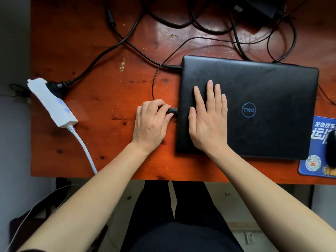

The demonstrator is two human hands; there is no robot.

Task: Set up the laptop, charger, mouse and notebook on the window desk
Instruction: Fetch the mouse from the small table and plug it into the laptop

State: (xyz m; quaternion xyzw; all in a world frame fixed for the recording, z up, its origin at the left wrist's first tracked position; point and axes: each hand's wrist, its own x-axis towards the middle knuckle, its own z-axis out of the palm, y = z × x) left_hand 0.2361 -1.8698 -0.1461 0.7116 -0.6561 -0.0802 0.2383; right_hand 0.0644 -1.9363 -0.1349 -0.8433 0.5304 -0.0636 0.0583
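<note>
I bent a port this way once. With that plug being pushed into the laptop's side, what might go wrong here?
1. The left hand grips the small black plug at the closed black laptop's left edge; pushed in crooked, it may jam.
2. Its thin black cable loops beside the barrel plug already in that edge and could snag it.
3. The right hand only rests flat on the lid, so the laptop might slide.

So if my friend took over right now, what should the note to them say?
Left hand: pinching a black plug at the laptop's left edge. Right hand: flat on the closed lid, steadying it.
Another cable already sits in the left edge; the power strip has a plug in it.
The mouse is on its pad.
Left: seat the plug, open the laptop. No notebook in view.
</note>
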